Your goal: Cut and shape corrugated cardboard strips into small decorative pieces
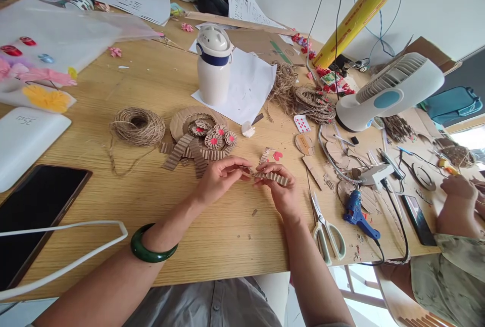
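Observation:
A narrow strip of corrugated cardboard [277,179] runs between my two hands, above the near part of the table. My left hand [223,174] pinches one end of it with thumb and fingertips. The other end lies in my right hand [281,191], whose fingers are closed round it. Just beyond my left hand rests a cardboard wreath [181,124] with corrugated ribbon tails and several rolled cardboard flowers [213,140] with red centres. Past my right hand lie a small cardboard piece [264,154] and red paper bits [278,156].
Scissors [326,231] and a blue glue gun [358,216] with a cord lie right. A twine roll [137,126], white bottle [214,77], white fan [390,89] and dark phone [38,216] surround the work. A co-worker's hand [459,188] is at far right.

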